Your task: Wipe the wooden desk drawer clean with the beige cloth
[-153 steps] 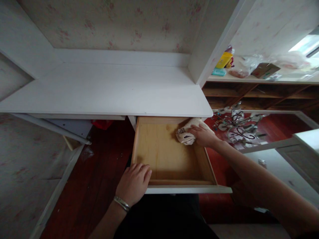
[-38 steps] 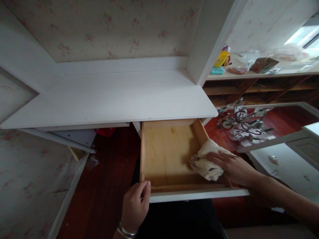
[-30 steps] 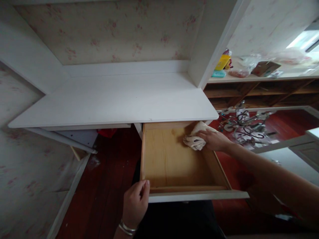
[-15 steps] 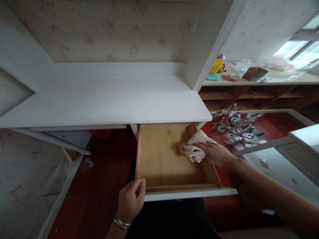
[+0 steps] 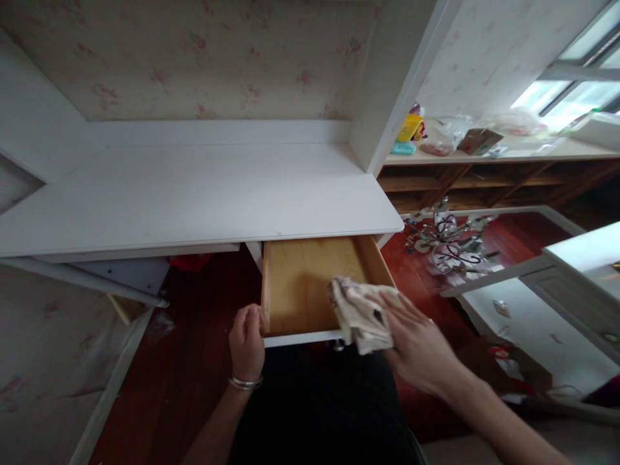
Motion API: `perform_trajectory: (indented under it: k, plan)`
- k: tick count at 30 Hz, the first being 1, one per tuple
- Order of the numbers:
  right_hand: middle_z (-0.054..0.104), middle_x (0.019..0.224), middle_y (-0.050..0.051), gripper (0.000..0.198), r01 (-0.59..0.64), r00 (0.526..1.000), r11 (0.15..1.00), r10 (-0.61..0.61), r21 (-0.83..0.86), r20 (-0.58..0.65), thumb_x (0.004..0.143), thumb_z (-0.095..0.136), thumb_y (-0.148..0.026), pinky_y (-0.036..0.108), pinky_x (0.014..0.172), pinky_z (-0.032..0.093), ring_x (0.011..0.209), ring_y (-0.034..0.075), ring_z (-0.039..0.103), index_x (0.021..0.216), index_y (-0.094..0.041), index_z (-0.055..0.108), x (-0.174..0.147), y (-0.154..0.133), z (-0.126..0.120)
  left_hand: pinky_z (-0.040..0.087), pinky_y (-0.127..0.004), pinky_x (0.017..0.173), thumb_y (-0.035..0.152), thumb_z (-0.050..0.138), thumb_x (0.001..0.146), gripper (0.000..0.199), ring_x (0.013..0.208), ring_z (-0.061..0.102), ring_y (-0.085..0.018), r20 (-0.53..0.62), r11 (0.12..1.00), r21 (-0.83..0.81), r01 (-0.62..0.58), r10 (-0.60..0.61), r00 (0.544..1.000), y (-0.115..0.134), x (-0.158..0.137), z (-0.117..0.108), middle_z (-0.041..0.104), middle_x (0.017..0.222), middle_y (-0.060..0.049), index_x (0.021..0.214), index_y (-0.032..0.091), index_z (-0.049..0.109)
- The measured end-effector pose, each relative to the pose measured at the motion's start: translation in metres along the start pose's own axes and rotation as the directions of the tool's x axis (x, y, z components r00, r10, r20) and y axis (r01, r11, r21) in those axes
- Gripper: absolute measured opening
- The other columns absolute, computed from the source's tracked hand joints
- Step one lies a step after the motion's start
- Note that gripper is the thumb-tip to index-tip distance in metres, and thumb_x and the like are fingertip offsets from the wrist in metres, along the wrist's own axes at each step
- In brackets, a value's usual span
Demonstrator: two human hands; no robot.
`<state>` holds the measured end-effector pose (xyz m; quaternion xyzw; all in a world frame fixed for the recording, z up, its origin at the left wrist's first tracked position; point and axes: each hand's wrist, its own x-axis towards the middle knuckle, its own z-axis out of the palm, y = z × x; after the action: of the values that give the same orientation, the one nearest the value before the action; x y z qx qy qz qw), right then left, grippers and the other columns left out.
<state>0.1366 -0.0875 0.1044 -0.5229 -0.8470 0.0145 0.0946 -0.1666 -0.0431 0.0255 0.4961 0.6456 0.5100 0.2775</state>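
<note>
A wooden drawer (image 5: 300, 284) with a white front stands part-way out from under the white desk (image 5: 208, 187). My left hand (image 5: 248, 342), a bangle at its wrist, is closed at the drawer's front left corner, fingers curled against the edge. My right hand (image 5: 416, 336) grips a crumpled off-white cloth (image 5: 361, 313) with dark marks. The cloth hangs over the drawer's front right corner and hides it. Below the drawer front a small round knob (image 5: 338, 345) shows beside the cloth.
On the red floor to the right lies a chandelier (image 5: 450, 242). Behind it, a low wooden shelf unit (image 5: 484, 177) carries bags and a small cardboard box (image 5: 479, 141). A white cabinet (image 5: 542, 323) stands at the right, an open carton (image 5: 518, 368) near it.
The drawer has slid further in under the desk, my left hand moving with its corner. My right hand has brought the cloth from inside the drawer toward me, over the front edge.
</note>
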Motion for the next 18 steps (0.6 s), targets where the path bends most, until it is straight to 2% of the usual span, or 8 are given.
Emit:
perform_trajectory:
  k: [2,6,8,10,12,14,16,18]
  plan:
    - [0.053,0.135,0.011,0.057,0.028,0.997,0.993,-0.036,0.118,0.065,0.077,0.049,-0.022,0.05,0.113,0.023,0.127,0.028,0.045,0.134,-0.015,0.048,0.029,-0.055,0.025,0.041,-0.022,0.065,0.039,0.043,0.091,0.029,0.065,0.049,-0.01,-0.139,0.991,-0.135,0.021,-0.04,0.989,0.009,0.008,-0.004,0.053,0.072,0.001,0.075,0.018,0.054]
    - [0.046,0.142,0.013,0.052,0.153,0.988,0.964,-0.144,0.219,-0.057,0.086,0.048,-0.03,0.055,0.114,0.017,0.131,0.031,0.038,0.136,-0.014,0.046,0.072,-0.149,0.063,0.041,-0.024,0.063,0.038,0.045,0.088,0.023,0.065,0.048,-0.011,-0.402,0.959,-0.266,-0.093,-0.022,0.915,0.034,0.014,-0.037,0.051,0.071,0.002,0.077,0.018,0.051]
    - [0.046,0.141,0.012,0.048,0.166,0.983,0.96,-0.144,0.225,-0.11,0.089,0.045,-0.029,0.056,0.113,0.017,0.13,0.031,0.039,0.134,-0.014,0.048,0.081,-0.168,0.072,0.042,-0.026,0.064,0.036,0.047,0.088,0.022,0.066,0.048,-0.012,-0.478,0.974,-0.163,-0.156,0.06,0.876,0.043,0.01,-0.056,0.051,0.071,0.001,0.076,0.018,0.052]
    - [0.047,0.142,0.01,0.045,0.196,0.975,0.956,-0.167,0.216,-0.147,0.09,0.044,-0.027,0.054,0.114,0.017,0.13,0.029,0.039,0.133,-0.016,0.049,0.078,-0.163,0.076,0.043,-0.028,0.068,0.034,0.046,0.089,0.023,0.07,0.05,-0.013,-0.466,0.982,-0.037,-0.187,0.149,0.872,0.046,0.002,-0.072,0.052,0.073,0.0,0.074,0.017,0.053]
    - [0.045,0.144,0.007,0.047,0.244,0.961,0.954,-0.214,0.175,-0.178,0.089,0.043,-0.02,0.05,0.115,0.016,0.133,0.026,0.036,0.135,-0.017,0.048,0.063,-0.139,0.076,0.045,-0.029,0.074,0.032,0.046,0.09,0.02,0.078,0.054,-0.015,-0.295,0.974,0.066,-0.219,0.229,0.928,0.041,-0.008,-0.08,0.055,0.081,-0.003,0.08,0.018,0.056]
    - [0.041,0.146,0.005,0.056,0.253,0.957,0.964,-0.236,0.086,-0.172,0.084,0.041,-0.011,0.048,0.116,0.013,0.137,0.025,0.031,0.139,-0.017,0.044,0.038,-0.105,0.074,0.047,-0.032,0.082,0.033,0.049,0.089,0.018,0.093,0.056,-0.018,0.031,0.944,0.185,-0.275,0.274,0.961,0.032,-0.016,-0.081,0.059,0.098,-0.006,0.098,0.02,0.058]
    - [0.04,0.147,0.006,0.063,0.201,0.963,0.979,-0.2,-0.009,-0.18,0.08,0.04,-0.007,0.05,0.116,0.013,0.138,0.026,0.029,0.142,-0.016,0.039,0.006,-0.067,0.072,0.047,-0.037,0.091,0.037,0.058,0.085,0.037,0.111,0.053,-0.022,0.349,0.88,0.296,-0.371,0.262,0.9,0.022,-0.018,-0.075,0.054,0.12,-0.008,0.119,0.023,0.052]
    - [0.04,0.146,0.009,0.066,0.086,0.971,0.994,-0.099,-0.066,-0.22,0.08,0.04,-0.009,0.053,0.115,0.014,0.137,0.028,0.03,0.146,-0.016,0.033,-0.027,-0.031,0.07,0.043,-0.044,0.1,0.044,0.065,0.078,0.059,0.122,0.045,-0.027,0.524,0.776,0.389,-0.497,0.257,0.812,0.014,-0.012,-0.066,0.046,0.134,-0.01,0.13,0.026,0.045]
